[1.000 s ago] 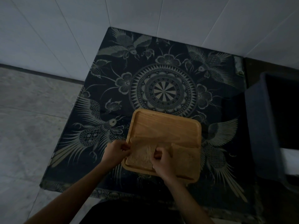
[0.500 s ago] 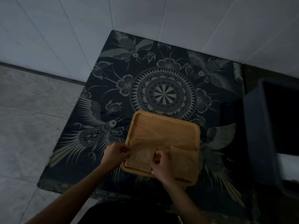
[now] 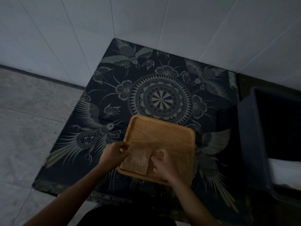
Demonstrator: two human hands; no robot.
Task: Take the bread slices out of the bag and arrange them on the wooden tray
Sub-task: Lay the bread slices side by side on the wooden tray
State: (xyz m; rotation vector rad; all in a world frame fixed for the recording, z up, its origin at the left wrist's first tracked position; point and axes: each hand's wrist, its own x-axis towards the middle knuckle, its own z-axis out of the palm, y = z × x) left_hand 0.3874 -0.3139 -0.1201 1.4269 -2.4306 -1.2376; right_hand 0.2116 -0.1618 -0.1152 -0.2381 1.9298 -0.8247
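A square wooden tray (image 3: 162, 134) lies on the dark patterned table. One bread slice (image 3: 138, 162) rests in the tray's near left corner. My left hand (image 3: 114, 154) pinches the slice's far left corner at the tray's left rim. My right hand (image 3: 162, 165) lies over the near middle of the tray with its fingers curled on the slice's right edge. A second slice to the right of that hand is dim and mostly hidden. No bread bag is in view.
The table (image 3: 101, 128) has a bird and mandala pattern and stands in a corner of white tiled walls. A dark bin (image 3: 254, 136) stands close on the right. Grey floor (image 3: 24, 128) lies to the left.
Both hands stay on the slice at the tray's near left. The slice has settled lower and flatter into the corner. My right hand now covers more of the second slice.
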